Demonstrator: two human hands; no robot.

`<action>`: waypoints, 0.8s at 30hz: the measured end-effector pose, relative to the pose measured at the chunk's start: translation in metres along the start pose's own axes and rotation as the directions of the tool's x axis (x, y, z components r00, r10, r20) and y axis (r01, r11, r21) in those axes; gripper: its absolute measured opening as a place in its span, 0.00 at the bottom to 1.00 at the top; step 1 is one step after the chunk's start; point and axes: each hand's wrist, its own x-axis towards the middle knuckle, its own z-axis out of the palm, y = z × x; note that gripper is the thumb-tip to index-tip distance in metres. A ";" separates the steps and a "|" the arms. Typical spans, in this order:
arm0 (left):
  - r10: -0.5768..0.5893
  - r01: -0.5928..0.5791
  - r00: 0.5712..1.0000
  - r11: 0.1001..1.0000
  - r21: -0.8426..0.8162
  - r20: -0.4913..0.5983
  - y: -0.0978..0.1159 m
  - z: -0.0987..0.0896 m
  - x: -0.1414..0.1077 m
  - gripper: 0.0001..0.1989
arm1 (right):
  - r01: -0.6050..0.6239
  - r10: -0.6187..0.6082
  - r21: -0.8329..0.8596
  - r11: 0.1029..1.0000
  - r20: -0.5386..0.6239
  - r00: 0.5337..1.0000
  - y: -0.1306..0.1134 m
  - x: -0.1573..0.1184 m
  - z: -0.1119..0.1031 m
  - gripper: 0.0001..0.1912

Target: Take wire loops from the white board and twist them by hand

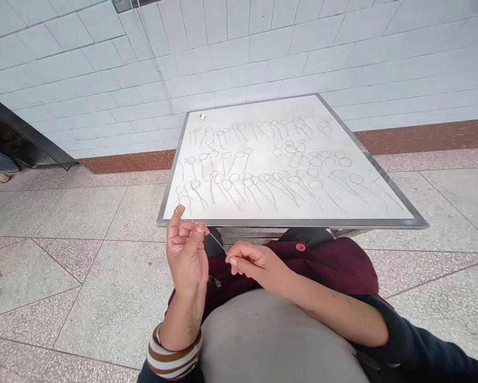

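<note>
A thin pale strand [216,239], thread or fine wire, runs between my two hands just past the table's near edge. My left hand [189,250] pinches it between thumb and fingers, the raised index finger bearing a brown patch of tape [180,210] at its tip. Part of the strand passes around that fingertip. My right hand [250,260] is closed on the strand's other end, lower and to the right, above my lap. On the white tabletop [258,159] lie rows of thin looped strands [316,184], many with long tails; whether they are thread or wire I cannot tell.
A grey metal rim [294,223] edges the table, which stands by a white tiled wall [231,48]. A small red-and-white object [202,117] sits at its far left corner. Speckled floor tiles [115,287] surround me. A slipper-like item [0,177] lies far left.
</note>
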 end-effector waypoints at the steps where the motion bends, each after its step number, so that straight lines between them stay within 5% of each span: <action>1: 0.005 -0.005 1.000 1.000 0.008 0.003 0.000 0.000 0.000 0.28 | 0.007 -0.007 -0.026 1.000 0.000 1.000 0.000 0.000 0.000 0.10; 8: 0.005 -0.007 0.999 0.999 0.047 0.032 0.002 0.001 -0.002 0.29 | 0.189 -0.191 -0.296 0.936 0.023 0.981 0.004 -0.003 -0.002 0.09; 15: -0.014 0.008 0.998 0.995 0.095 0.062 0.000 0.005 -0.012 0.35 | 0.112 -0.132 -0.199 0.974 -0.092 0.987 0.000 -0.008 -0.016 0.06; 19: -0.058 0.048 0.995 0.992 0.114 0.080 -0.007 0.010 -0.019 0.35 | 0.109 -0.155 -0.252 0.962 -0.171 0.973 -0.007 0.001 -0.010 0.17; 24: -0.134 0.117 0.984 0.982 0.149 0.113 -0.009 0.010 -0.021 0.34 | 0.156 -0.253 -0.379 0.912 -0.220 0.942 -0.009 0.008 -0.004 0.06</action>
